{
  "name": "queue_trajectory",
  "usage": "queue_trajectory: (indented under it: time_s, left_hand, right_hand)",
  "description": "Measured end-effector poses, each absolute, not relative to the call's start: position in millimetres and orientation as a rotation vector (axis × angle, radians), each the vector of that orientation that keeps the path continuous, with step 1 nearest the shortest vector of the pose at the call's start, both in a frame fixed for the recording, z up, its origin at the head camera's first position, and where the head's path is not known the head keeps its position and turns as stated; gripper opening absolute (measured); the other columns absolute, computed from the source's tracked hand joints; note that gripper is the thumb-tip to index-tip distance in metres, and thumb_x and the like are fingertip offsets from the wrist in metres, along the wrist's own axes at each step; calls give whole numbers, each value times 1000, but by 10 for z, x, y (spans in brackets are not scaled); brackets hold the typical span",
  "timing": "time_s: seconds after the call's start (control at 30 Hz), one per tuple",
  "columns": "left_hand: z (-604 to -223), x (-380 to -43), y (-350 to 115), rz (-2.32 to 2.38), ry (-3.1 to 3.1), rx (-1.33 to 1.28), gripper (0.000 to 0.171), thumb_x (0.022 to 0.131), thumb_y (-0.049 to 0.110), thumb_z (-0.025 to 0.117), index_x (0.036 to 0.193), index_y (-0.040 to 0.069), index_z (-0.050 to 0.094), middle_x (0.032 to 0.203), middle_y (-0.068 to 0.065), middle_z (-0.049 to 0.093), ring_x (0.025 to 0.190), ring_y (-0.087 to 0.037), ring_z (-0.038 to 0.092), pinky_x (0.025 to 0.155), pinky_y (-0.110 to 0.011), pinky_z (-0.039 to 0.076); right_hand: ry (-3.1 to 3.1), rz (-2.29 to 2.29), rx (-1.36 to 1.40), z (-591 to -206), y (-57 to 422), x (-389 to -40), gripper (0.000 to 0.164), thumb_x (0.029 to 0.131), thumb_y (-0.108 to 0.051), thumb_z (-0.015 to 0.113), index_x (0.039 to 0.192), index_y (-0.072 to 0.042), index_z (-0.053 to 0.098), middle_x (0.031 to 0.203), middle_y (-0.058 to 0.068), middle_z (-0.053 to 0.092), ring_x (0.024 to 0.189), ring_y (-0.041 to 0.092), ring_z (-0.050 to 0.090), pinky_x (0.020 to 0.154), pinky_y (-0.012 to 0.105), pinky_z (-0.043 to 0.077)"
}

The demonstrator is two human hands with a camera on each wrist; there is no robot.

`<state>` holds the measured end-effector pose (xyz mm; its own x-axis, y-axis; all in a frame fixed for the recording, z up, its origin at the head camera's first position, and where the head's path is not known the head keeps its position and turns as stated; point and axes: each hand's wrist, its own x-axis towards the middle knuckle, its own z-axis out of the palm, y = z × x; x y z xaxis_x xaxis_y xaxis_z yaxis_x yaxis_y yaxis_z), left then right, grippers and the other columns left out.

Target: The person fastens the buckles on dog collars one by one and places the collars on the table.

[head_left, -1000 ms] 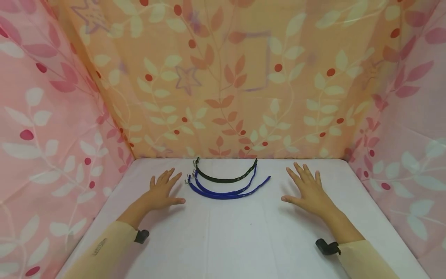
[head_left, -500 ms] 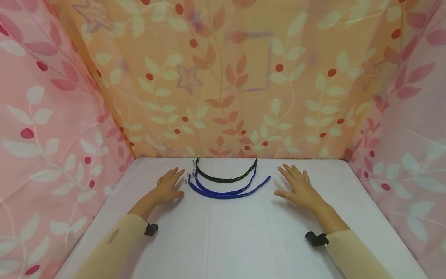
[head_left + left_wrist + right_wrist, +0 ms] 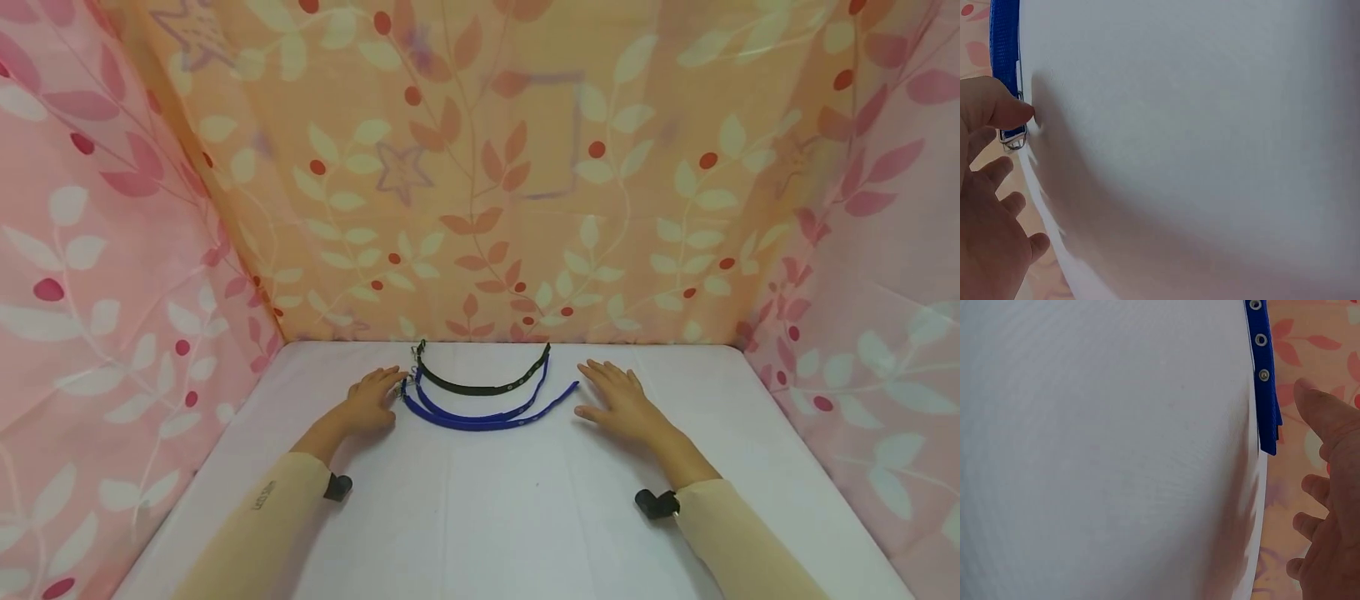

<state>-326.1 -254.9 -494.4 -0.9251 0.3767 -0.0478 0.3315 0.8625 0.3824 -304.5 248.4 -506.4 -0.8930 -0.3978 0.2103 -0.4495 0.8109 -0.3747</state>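
Observation:
Two blue collars lie in curves on the white table, the front one (image 3: 472, 427) nearest and the other blue collar (image 3: 545, 372) just behind it. Behind both lies a dark collar (image 3: 472, 390). Metal buckles and rings sit at their left ends; eyelets run along the right ends. My left hand (image 3: 369, 404) hovers at the buckle ends, its fingertips partly covering them; whether it touches is unclear. In the left wrist view its thumb overlaps the blue strap beside a metal buckle (image 3: 1013, 134). To the right, my right hand (image 3: 618, 404) is spread near the front collar's tip, apart from it.
The white tabletop (image 3: 495, 517) reaches back to an orange leaf-patterned cloth wall (image 3: 465, 208). Pink patterned cloth walls stand on the left (image 3: 112, 275) and right (image 3: 885, 275). A small black camera is fixed at each sleeve cuff.
Both hands have moved inward toward the collars. The left hand has come to the buckle ends, and the right hand has moved left toward the strap tips. The collars lie as before.

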Motion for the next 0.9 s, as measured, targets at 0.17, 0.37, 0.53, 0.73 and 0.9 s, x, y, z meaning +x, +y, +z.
queue_trajectory:
  time_s: [0.17,0.37,0.53,0.73,0.9]
  left_hand:
    - [-4972,-3287,-2526,592,2898,544,77,82,9,68,154,12,43,165,-18,30,151,-49,18,111,-77,15]
    - [-4969,-3343,-2526,510,2941,537,61,92,23,73,148,14,52,157,-16,44,146,-45,30,109,-72,21]
    - [-4977,-3356,-2533,407,2977,532,48,92,21,75,138,18,62,143,-12,56,137,-41,41,106,-69,27]
    - [-4973,-3332,-2517,382,2993,550,32,90,17,75,122,19,71,123,-8,65,123,-36,51,101,-65,33]
    - [-4945,-3264,-2518,405,3012,530,25,83,14,74,107,20,71,107,-2,64,111,-31,55,97,-62,33]
  right_hand:
    - [-2868,613,693,-5083,2442,-3087,75,94,-45,72,155,-13,43,163,16,37,151,48,26,117,75,10]
    - [-2876,574,705,-5068,2371,-3083,62,97,-37,70,150,-10,51,157,16,46,148,48,32,117,75,12]
    - [-2879,543,721,-5073,2317,-3081,48,99,-29,68,142,-9,60,148,14,56,144,45,40,116,75,12]
    - [-2825,406,739,-5072,2283,-3083,33,95,-22,74,126,-14,72,129,10,67,130,36,54,113,76,21]
    - [-2780,398,774,-5036,2245,-3042,20,89,-11,78,107,-18,79,107,3,67,112,32,61,109,76,26]
